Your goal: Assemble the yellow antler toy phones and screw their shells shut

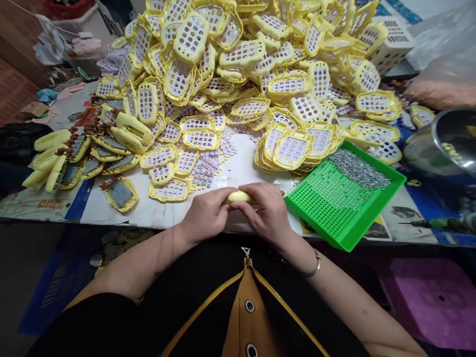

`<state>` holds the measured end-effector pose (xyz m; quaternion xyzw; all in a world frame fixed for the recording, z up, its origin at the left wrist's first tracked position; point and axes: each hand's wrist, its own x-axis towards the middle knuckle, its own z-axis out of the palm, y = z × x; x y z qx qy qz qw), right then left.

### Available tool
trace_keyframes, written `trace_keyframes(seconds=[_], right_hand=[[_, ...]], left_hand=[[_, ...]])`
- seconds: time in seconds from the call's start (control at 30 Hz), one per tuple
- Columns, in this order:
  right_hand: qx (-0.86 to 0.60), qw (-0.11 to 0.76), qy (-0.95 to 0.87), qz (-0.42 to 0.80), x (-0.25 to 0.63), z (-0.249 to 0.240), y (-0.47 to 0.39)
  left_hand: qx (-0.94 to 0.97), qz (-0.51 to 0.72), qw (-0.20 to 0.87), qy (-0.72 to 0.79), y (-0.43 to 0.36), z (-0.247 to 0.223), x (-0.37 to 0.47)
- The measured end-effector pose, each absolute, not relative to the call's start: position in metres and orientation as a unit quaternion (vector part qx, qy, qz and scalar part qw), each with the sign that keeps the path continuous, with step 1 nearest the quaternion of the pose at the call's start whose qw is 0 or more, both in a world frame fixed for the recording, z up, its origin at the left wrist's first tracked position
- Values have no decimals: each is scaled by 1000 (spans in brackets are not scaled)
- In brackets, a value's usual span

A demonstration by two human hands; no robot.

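Close to the table's front edge, a rounded yellow plastic shell [240, 198] is gripped from both sides. My left hand [208, 210] has its fingers and thumb closed on its left end. Around the right end, my right hand [269, 210] is closed in the same way. Most of the shell is hidden by my fingers. Just beyond my hands lie small printed key pieces [204, 168] and yellow shells with white keypad sheets [170, 189]. A stack of similar keypad shells [292, 149] stands ahead of my right hand.
A green perforated tray [316, 206] holding many small screws [359, 168] sits at the right, beside a metal bowl [442, 144]. A screwdriver-like tool [439, 224] lies near the right edge. Heaped shells [241, 54] cover the back; assembled yellow pieces [78, 153] pile up left.
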<state>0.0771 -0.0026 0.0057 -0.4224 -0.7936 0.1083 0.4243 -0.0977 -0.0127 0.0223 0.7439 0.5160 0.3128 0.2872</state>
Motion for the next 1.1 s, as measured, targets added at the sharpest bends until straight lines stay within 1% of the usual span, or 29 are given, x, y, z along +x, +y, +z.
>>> trace_keyframes(seconds=[0.03, 0.1, 0.13, 0.17, 0.2, 0.23, 0.3, 0.37, 0.5, 0.57, 0.6, 0.7, 0.83, 0.93, 1.03, 1.1], right_hand=[[-413, 439, -795, 75, 80, 8, -2], [-410, 497, -765, 13, 87, 12, -4], [-420, 518, -745, 11, 89, 13, -6], [-433, 521, -735, 39, 89, 13, -7], [-445, 505, -734, 94, 88, 13, -8], [-454, 468, -741, 164, 85, 12, -8], [-457, 367, -759, 283, 75, 9, -4], [-452, 308, -771, 326, 66, 8, 1], [-422, 236, -823, 299, 62, 18, 4], [-400, 188, -860, 256, 65, 24, 1], [-395, 178, -873, 226, 67, 26, -2], [-424, 208, -873, 121, 69, 26, -8], [-450, 253, -856, 14, 66, 20, -11], [-443, 265, -856, -24, 61, 19, -9], [-452, 257, -854, -32, 68, 22, -9], [-441, 289, -849, -27, 88, 24, -14]], left_hand=[[683, 342, 359, 537, -10, 17, -102], [517, 405, 508, 557, -5, 8, -109], [437, 435, 566, 547, -2, 6, -112], [374, 461, 608, 527, 0, 4, -112], [335, 480, 636, 503, 1, 4, -110], [317, 492, 651, 483, 2, 5, -107], [326, 492, 664, 460, 1, 7, -98], [360, 470, 665, 455, -1, 9, -92], [434, 432, 659, 437, 1, 15, -106], [468, 419, 652, 424, 6, 18, -117], [482, 418, 643, 423, 8, 19, -120], [483, 447, 625, 419, 10, 19, -117], [341, 517, 684, 385, 5, 21, -98], [263, 525, 713, 383, 3, 24, -90], [232, 502, 720, 419, 4, 28, -89], [222, 483, 732, 425, 6, 32, -88]])
